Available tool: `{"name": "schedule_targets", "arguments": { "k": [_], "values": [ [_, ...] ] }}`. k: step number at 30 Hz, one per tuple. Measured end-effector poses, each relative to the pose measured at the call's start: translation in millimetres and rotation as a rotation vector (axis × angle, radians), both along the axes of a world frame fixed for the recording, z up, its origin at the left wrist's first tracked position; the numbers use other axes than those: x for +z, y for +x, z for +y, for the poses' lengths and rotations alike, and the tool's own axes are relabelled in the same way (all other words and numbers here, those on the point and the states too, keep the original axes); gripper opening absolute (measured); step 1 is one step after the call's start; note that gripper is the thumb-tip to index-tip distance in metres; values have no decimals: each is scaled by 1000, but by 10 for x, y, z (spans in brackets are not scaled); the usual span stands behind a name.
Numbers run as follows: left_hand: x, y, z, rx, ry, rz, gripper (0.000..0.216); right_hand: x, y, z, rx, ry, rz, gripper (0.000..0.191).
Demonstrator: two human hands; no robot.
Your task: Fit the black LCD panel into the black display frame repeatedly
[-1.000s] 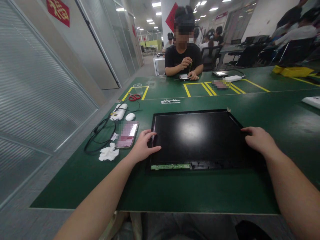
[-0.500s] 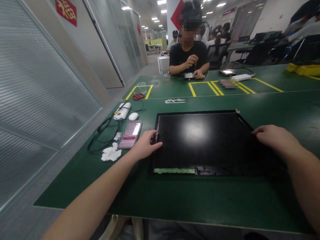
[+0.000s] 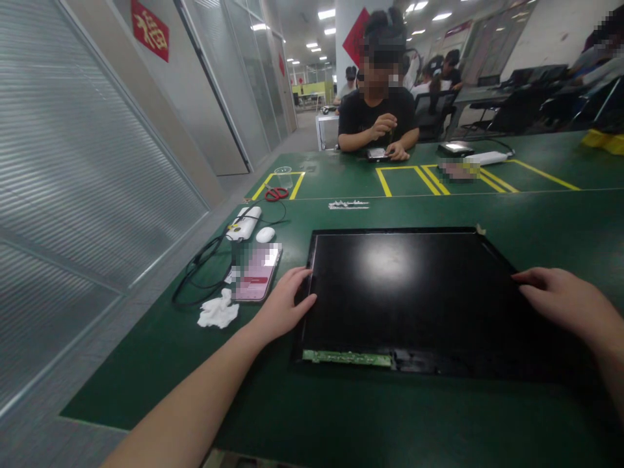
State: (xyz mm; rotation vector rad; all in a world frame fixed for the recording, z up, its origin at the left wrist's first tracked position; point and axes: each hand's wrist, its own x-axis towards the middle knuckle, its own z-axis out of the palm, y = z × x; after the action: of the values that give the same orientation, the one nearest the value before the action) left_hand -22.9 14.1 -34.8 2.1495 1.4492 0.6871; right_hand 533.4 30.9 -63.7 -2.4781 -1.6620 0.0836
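Note:
A large black LCD panel (image 3: 419, 292) lies on the green table with a light glare on its face. A strip of green circuit board (image 3: 348, 358) runs along the left part of its near edge. My left hand (image 3: 287, 302) grips the panel's left edge, its thumb on the face and its fingers by the rim. At the opposite edge, my right hand (image 3: 556, 292) is closed on the rim between thumb and fingers. The undersides of the panel's edges are hidden.
Left of the panel are a phone (image 3: 258, 273), crumpled tissue (image 3: 219, 310), a white mouse-like object (image 3: 266, 234), a white power strip (image 3: 244, 223) with black cable, and red-handled scissors (image 3: 277, 194). A person (image 3: 380, 117) sits opposite, handling a small device.
The panel and both hands sit lower in view, as does the whole scene, so the camera has tilted up a little. My right hand appears further right. Both hands stay at the panel's edges.

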Motion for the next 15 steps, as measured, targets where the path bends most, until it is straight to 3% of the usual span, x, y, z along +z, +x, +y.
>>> {"name": "schedule_targets", "arguments": {
  "k": [5, 10, 13, 15],
  "values": [
    [-13, 47, -30, 30, 25, 52, 43, -80, 54, 33, 16, 25, 27, 31],
    [-51, 116, -50, 89, 63, 51, 40, 95, -132, -26, -53, -28, 68, 39],
    [-64, 120, -39, 73, 59, 10, 40, 148, -326, -280, -131, -34, 69, 50],
    [-70, 108, -52, 57, 42, -42, 43, 82, -425, -636, -145, 13, 98, 60]
  ]
}}
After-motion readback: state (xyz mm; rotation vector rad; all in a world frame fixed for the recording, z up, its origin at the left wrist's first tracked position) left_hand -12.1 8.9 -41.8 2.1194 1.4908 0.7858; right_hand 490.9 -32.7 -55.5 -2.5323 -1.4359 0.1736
